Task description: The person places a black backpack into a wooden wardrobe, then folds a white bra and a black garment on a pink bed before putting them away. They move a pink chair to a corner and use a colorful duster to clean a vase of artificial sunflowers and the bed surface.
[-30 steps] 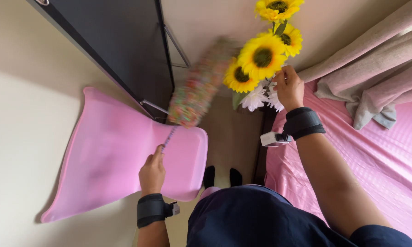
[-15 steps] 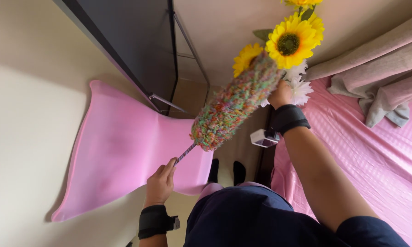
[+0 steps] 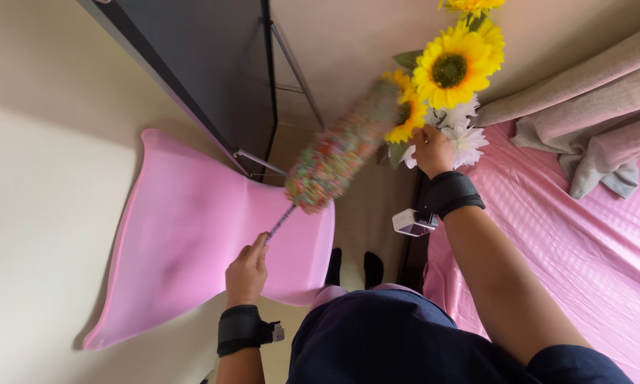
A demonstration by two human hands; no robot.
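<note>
My left hand (image 3: 247, 270) grips the thin handle of a multicoloured fluffy duster (image 3: 338, 149), which slants up and to the right; its blurred tip touches the sunflowers. My right hand (image 3: 431, 149) is closed around the stems of a bunch of yellow sunflowers (image 3: 451, 67) and white flowers (image 3: 464, 139), held up in front of me. Both wrists wear black bands, and a small white device (image 3: 412, 222) hangs off the right one.
A pink moulded chair (image 3: 185, 235) stands below my left hand. A dark desk or panel (image 3: 206, 64) with metal legs runs along the wall. A bed with a pink sheet (image 3: 583, 242) and a bunched beige blanket (image 3: 590, 121) lies to the right.
The duster has swept up from beside the flowers onto the sunflower heads and keeps moving. My right hand with the bunch sits a little lower in view than half a second ago.
</note>
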